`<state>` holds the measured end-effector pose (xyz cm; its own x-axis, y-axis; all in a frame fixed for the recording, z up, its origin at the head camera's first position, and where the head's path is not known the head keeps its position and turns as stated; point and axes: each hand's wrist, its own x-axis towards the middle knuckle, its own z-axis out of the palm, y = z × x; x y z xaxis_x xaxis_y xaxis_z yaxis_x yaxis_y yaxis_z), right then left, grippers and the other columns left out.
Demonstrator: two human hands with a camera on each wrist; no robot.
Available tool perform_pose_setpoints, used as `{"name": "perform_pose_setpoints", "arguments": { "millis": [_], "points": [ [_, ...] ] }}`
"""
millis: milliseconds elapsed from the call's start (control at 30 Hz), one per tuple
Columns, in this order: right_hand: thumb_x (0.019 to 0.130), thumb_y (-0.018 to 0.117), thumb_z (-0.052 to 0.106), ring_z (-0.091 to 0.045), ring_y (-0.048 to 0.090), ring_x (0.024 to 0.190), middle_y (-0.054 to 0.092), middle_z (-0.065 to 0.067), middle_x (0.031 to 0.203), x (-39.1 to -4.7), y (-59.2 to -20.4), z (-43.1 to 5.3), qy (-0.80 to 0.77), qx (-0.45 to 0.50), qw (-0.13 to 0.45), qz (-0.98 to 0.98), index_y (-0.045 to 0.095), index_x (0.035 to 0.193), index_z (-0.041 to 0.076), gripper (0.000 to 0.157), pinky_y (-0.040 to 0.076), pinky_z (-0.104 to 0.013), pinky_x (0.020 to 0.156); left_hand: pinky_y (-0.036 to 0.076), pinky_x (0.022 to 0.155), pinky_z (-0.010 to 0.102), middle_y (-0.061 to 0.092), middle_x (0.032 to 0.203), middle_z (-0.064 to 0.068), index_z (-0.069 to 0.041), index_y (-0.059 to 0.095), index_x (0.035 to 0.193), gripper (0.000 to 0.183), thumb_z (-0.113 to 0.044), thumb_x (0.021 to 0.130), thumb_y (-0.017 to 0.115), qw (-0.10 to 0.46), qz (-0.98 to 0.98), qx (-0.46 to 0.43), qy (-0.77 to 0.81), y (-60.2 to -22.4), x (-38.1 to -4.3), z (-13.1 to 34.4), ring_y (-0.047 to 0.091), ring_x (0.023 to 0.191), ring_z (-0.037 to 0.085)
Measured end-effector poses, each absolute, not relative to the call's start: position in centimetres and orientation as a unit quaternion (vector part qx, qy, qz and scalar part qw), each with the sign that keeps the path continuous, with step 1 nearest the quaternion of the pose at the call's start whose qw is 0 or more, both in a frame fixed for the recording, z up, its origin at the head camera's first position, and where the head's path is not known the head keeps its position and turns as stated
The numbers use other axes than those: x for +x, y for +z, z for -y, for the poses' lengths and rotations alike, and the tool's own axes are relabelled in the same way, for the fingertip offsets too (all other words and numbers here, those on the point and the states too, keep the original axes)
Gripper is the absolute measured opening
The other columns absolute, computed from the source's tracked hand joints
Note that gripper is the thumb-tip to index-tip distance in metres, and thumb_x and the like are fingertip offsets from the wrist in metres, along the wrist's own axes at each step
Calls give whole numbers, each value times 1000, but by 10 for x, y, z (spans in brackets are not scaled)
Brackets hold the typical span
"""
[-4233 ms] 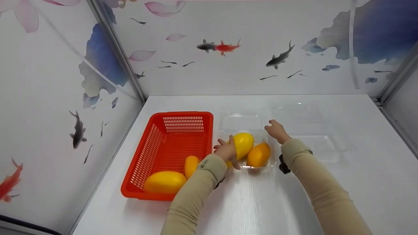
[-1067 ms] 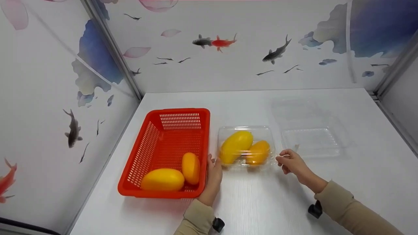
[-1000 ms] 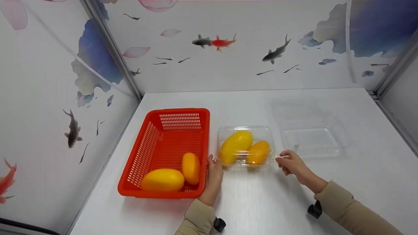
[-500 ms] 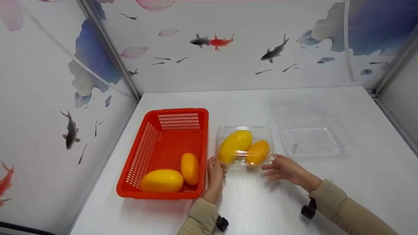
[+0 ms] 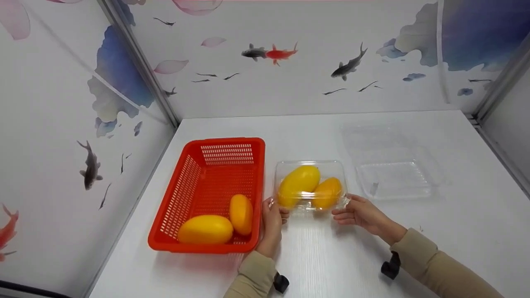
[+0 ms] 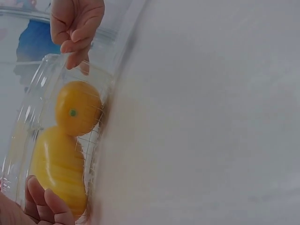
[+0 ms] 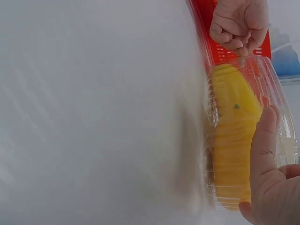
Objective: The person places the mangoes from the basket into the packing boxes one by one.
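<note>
A clear, ribbed plastic box [image 5: 331, 169] sits level on the white table [image 5: 314, 265], just right of the red basket [image 5: 215, 182], its transparent lid down; whether the rim is latched is hard to tell. Inside, a larger yellow mango [image 5: 299, 185] leans diagonally on the left, touching a smaller orange mango [image 5: 328, 193] on the right. The left hand [image 5: 272, 223] and right hand [image 5: 366, 215] pinch its near corners.

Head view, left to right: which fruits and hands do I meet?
Yellow oval fruit in red perforated plastic basket, smaller orange-yellow oval fruit there, left hand, slanted yellow oval fruit in clear plastic box, orange oval fruit there, right hand.
</note>
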<state>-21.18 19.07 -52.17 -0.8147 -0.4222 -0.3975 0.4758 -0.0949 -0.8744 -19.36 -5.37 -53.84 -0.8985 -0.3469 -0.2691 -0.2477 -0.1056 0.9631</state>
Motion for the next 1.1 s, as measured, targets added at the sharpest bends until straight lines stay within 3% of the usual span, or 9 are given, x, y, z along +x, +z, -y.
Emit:
{"name": "perform_pose_setpoints", "arguments": {
  "millis": [233,333,400,467,533,600,733,867,1100],
  "points": [
    [94,29,1,-18,68,79,68,-11,92,-210,-524,-190,-756,16,302,-581,-16,141,-3,65,53,-32,76,45,53,23,54,67,4,-1,45,112,23,-17,96,41,47,660,206,-721,-540,-192,54,49,55,13],
    [94,30,3,-18,68,79,68,-11,93,-209,-524,-190,-751,19,299,-589,-14,142,-4,66,53,-33,76,44,53,24,54,72,8,-1,41,119,29,-18,95,40,40,668,215,-711,-541,-191,53,48,56,16],
    [95,32,7,-18,68,79,67,-11,94,-207,-523,-192,-735,20,300,-607,-13,141,-4,66,53,-33,76,49,64,28,57,89,13,-2,35,128,38,-21,95,40,39,680,223,-697,-542,-188,51,53,71,21],
    [96,34,13,-18,67,79,67,-11,96,-205,-520,-194,-710,19,303,-636,-12,141,-5,67,53,-33,77,48,85,37,51,114,17,-3,29,136,47,-22,95,41,46,704,223,-673,-541,-184,49,52,97,27],
    [97,36,18,-19,66,77,66,-11,95,-203,-516,-198,-671,14,303,-677,-11,141,-5,68,53,-32,75,36,101,45,38,134,18,-2,24,140,54,-22,94,45,67,743,204,-633,-539,-179,46,38,120,31],
    [97,38,21,-19,66,75,66,-12,94,-201,-511,-201,-632,8,293,-718,-11,142,-3,70,54,-32,73,21,108,51,23,144,18,-1,23,141,61,-19,91,51,99,798,152,-575,-535,-175,42,22,132,34],
    [96,43,20,-19,65,71,65,-15,93,-200,-498,-209,-578,-10,256,-775,-11,143,-1,74,54,-32,71,14,108,57,19,147,16,-7,33,139,64,-17,84,62,122,909,25,-397,-522,-167,33,14,135,39],
    [95,45,22,-20,65,75,62,-20,100,-200,-485,-218,-562,-37,214,-798,-9,144,1,76,54,-30,73,12,105,63,21,150,11,-15,40,138,61,-25,83,64,84,972,-76,-205,-512,-160,24,11,135,44],
    [95,48,25,-18,65,78,60,-20,102,-198,-479,-233,-561,-62,171,-808,-4,144,0,75,54,-29,73,15,104,62,24,151,1,-23,32,143,69,-32,82,64,21,995,-78,-56,-506,-171,12,13,135,44]
  ]
}}
